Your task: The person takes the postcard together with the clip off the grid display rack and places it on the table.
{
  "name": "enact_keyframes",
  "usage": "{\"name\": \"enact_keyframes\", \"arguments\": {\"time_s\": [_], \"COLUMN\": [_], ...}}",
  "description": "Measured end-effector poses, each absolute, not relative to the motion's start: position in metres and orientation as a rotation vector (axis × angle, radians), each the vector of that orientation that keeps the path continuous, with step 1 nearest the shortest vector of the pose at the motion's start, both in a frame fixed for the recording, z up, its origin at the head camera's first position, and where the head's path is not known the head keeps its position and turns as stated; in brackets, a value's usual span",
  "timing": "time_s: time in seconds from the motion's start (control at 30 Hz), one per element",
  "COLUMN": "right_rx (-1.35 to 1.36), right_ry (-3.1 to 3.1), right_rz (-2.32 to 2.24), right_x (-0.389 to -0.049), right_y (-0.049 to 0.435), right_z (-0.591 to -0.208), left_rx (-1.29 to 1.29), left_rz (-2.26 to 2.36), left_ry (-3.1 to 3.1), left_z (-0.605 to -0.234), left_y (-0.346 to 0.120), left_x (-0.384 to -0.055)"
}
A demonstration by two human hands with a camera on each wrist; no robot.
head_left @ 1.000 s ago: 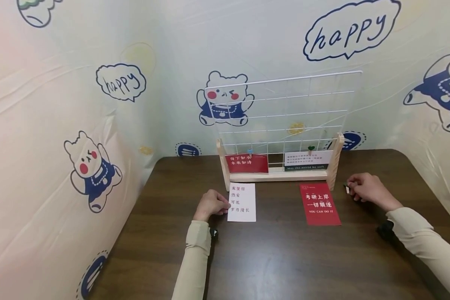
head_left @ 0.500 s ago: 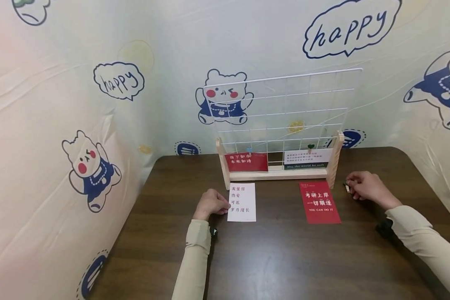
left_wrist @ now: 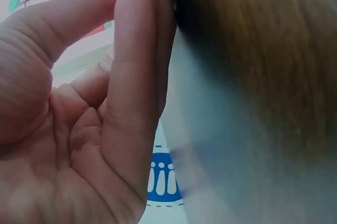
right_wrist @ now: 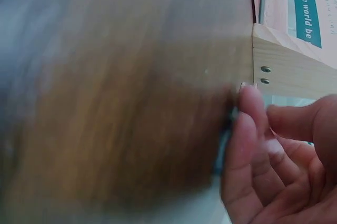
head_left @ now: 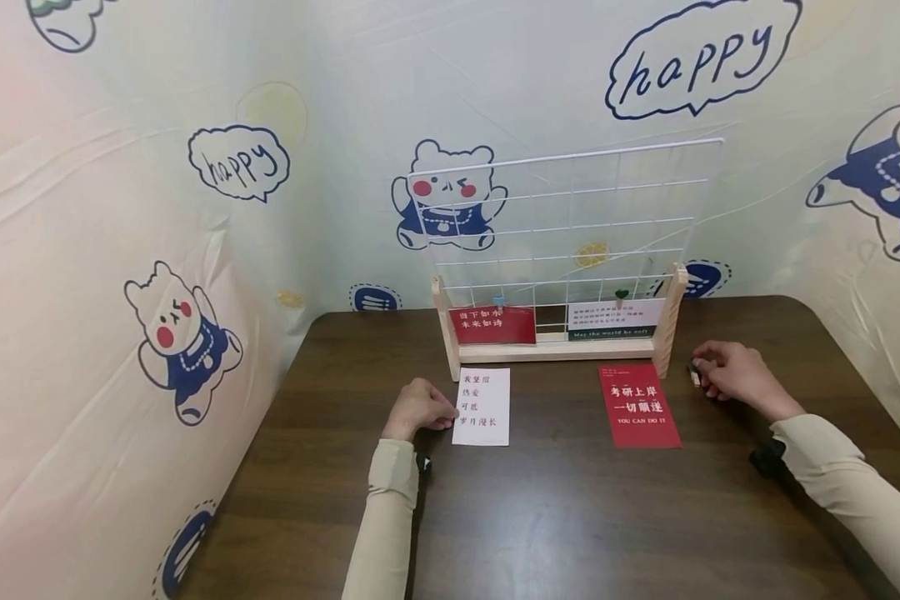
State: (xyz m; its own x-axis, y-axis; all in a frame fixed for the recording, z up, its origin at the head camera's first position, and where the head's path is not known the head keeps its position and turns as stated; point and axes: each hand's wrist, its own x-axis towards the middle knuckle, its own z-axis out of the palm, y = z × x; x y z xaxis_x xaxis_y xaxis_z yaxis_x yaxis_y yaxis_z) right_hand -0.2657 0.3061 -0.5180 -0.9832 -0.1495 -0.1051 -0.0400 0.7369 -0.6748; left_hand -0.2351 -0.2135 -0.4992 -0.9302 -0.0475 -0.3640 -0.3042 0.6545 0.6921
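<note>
A white card with lines of black writing [head_left: 483, 408] lies on the table left of centre. My left hand [head_left: 414, 410] pinches its left edge between thumb and fingers; in the left wrist view the card cannot be made out. Right of the rack, my right hand [head_left: 737, 377] holds a small wooden clothespin [head_left: 695, 377] with a green end, its fingertips just above the table. In the right wrist view the fingers largely cover it. Between the hands lies a red card with white writing [head_left: 639, 407], touched by neither.
Behind the cards stands a white wire grid in a wooden base [head_left: 555, 353]. Hanging low on it are a red card [head_left: 513, 327] under a blue clip [head_left: 498, 302] and a white-and-green card [head_left: 615, 321] under a green clip [head_left: 622, 295]. A patterned cloth surrounds the table.
The white card has shifted slightly left and towards me along with my left hand. My right hand stays put, but more of the clothespin's green end now shows.
</note>
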Motion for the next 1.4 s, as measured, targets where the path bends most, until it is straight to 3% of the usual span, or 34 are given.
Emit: {"name": "enact_keyframes", "arguments": {"time_s": [0.57, 1.4], "right_rx": [-0.115, -0.754], "right_ry": [3.288, 3.233], "right_rz": [-1.384, -1.606], "right_x": [-0.250, -0.278], "right_y": [0.275, 0.145], "right_z": [-0.487, -0.441], "left_rx": [0.135, 0.185], "left_rz": [1.373, 1.829], "left_ry": [2.941, 2.999], "left_z": [-0.475, -0.463], "left_y": [-0.204, -0.180], "left_x": [-0.242, -0.252]}}
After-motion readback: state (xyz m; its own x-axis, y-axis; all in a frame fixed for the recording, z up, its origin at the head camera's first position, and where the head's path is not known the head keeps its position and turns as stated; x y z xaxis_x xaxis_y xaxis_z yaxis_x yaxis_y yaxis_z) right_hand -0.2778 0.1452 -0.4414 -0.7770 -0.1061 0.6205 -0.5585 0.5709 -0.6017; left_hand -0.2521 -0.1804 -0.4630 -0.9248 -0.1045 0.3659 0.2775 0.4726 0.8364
